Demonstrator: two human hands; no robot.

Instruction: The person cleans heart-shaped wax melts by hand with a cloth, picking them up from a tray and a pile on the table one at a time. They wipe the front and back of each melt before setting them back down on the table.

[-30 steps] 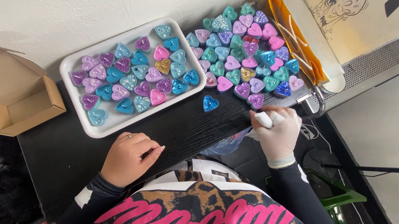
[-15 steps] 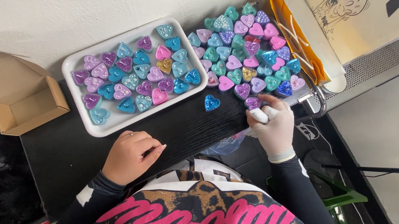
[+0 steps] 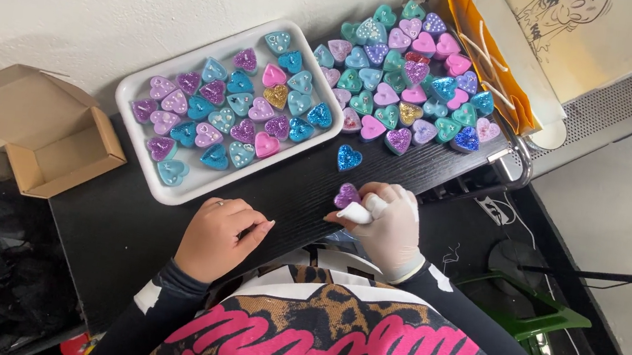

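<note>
Gloved right hand (image 3: 390, 225) has drawn back from the far heart pile (image 3: 409, 75) to the table's (image 3: 119, 232) near edge, fingers clamped on a purple glitter heart (image 3: 346, 196), tip pointing near-left. Bare left hand (image 3: 221, 237) rests loosely curled, holding nothing, near the white tray (image 3: 137, 169). Blue heart (image 3: 348, 157) lies w/o contact, just beyond.

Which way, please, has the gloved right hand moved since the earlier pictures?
Yes: the right hand drew back from the loose heart pile, past the lone blue heart, holding a purple heart.

Black table (image 3: 119, 232), white tray (image 3: 166, 191), loose hearts (image 3: 396, 73), perhaps resin
</note>
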